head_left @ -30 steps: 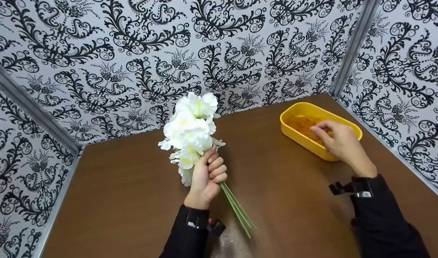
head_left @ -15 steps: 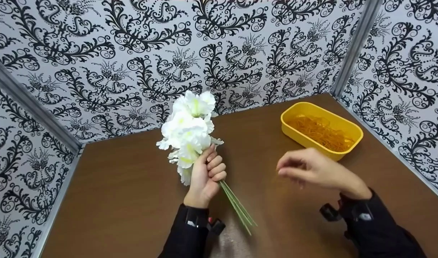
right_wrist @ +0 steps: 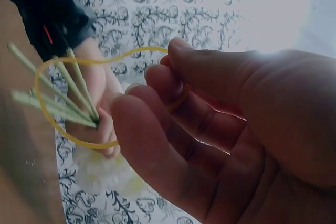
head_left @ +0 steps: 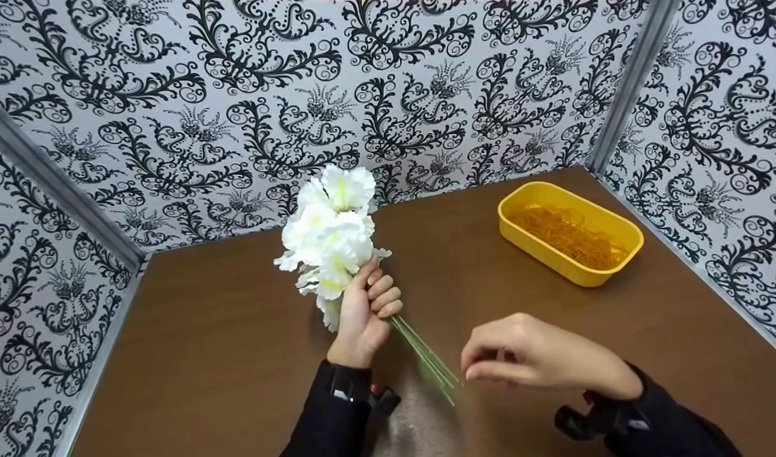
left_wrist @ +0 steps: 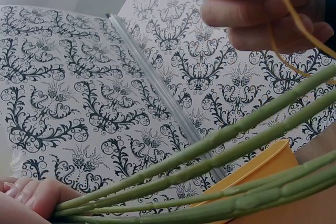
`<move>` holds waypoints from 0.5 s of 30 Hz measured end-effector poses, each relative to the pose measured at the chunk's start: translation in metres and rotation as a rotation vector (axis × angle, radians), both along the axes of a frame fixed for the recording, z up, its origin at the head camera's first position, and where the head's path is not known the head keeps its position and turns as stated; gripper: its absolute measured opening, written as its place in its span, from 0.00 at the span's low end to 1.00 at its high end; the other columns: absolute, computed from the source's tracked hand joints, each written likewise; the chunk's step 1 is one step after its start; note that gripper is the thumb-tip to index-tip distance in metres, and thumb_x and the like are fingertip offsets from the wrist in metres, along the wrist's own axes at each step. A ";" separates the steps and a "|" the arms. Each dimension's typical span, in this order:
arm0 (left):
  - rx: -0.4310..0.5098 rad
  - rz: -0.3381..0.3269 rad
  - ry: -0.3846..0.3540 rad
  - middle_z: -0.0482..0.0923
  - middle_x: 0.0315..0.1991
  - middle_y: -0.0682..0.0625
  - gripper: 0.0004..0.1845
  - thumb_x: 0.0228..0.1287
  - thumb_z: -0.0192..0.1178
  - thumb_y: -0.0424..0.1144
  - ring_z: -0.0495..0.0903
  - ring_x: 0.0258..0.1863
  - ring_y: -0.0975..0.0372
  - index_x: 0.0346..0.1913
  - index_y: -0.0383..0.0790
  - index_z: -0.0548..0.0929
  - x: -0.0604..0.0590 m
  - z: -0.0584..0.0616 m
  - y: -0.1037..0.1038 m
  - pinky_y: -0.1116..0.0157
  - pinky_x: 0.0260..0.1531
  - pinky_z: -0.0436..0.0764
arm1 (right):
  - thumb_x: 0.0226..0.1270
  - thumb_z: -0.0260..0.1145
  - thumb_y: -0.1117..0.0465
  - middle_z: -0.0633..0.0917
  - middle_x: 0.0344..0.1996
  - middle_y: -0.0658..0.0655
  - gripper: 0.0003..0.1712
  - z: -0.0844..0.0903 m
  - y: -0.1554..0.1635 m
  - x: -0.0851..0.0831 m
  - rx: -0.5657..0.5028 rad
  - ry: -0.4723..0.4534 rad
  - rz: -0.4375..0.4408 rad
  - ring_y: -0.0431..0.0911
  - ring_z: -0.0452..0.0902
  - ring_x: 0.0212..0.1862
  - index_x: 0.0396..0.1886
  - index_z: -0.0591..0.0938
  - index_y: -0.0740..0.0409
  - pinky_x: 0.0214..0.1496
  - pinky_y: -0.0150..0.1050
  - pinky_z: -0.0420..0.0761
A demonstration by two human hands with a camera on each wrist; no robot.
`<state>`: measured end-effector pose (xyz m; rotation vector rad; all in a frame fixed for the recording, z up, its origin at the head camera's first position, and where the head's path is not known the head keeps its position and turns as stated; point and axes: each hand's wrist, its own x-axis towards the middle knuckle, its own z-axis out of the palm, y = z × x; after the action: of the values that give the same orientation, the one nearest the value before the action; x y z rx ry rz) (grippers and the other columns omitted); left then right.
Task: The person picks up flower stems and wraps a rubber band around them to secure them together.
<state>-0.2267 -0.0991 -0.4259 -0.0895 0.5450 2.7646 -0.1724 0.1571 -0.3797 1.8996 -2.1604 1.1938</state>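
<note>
Your left hand [head_left: 362, 317] grips the light, stiff stems [head_left: 426, 362] of the white artificial flowers [head_left: 331, 235] above the surface's middle. Your right hand [head_left: 540, 358] pinches a thin, stretchy yellow rubber band [right_wrist: 63, 98] just beside the stem ends; I judge it slides on best there, below your fist.

— How is the left hand [head_left: 364, 311]?

— It is raised from the forearm, thumb side up, with the fingers curled closed in a fist grip. The sleeve is black.

— And the right hand [head_left: 540, 355]?

— It is lower and to the right (palm down), fingers bent and pointing left, the fingertips [right_wrist: 157, 77] pinching together, near the left hand but apart.
</note>
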 end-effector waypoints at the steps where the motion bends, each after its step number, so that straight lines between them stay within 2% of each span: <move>1: 0.003 -0.001 -0.002 0.48 0.15 0.61 0.25 0.83 0.43 0.43 0.43 0.15 0.70 0.20 0.47 0.61 0.000 0.000 0.000 0.75 0.14 0.45 | 0.70 0.69 0.66 0.84 0.33 0.47 0.06 -0.001 -0.001 0.001 0.001 0.004 0.004 0.33 0.77 0.30 0.43 0.82 0.52 0.33 0.19 0.76; 9: -0.002 -0.006 -0.008 0.47 0.16 0.61 0.24 0.84 0.41 0.44 0.43 0.16 0.70 0.21 0.47 0.61 0.000 -0.004 0.004 0.75 0.15 0.45 | 0.70 0.68 0.66 0.84 0.34 0.46 0.07 -0.010 -0.011 0.005 0.002 0.024 0.031 0.33 0.77 0.33 0.44 0.82 0.51 0.38 0.19 0.76; 15: -0.025 -0.026 -0.007 0.47 0.16 0.61 0.24 0.84 0.41 0.44 0.44 0.15 0.71 0.21 0.48 0.60 0.002 -0.007 0.010 0.76 0.14 0.47 | 0.69 0.69 0.67 0.84 0.34 0.46 0.08 -0.018 -0.018 0.001 -0.043 0.007 -0.028 0.34 0.76 0.32 0.44 0.83 0.51 0.35 0.21 0.75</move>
<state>-0.2247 -0.0892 -0.4330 -0.0975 0.5750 2.7312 -0.1715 0.1387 -0.3982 1.8475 -2.1325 1.2160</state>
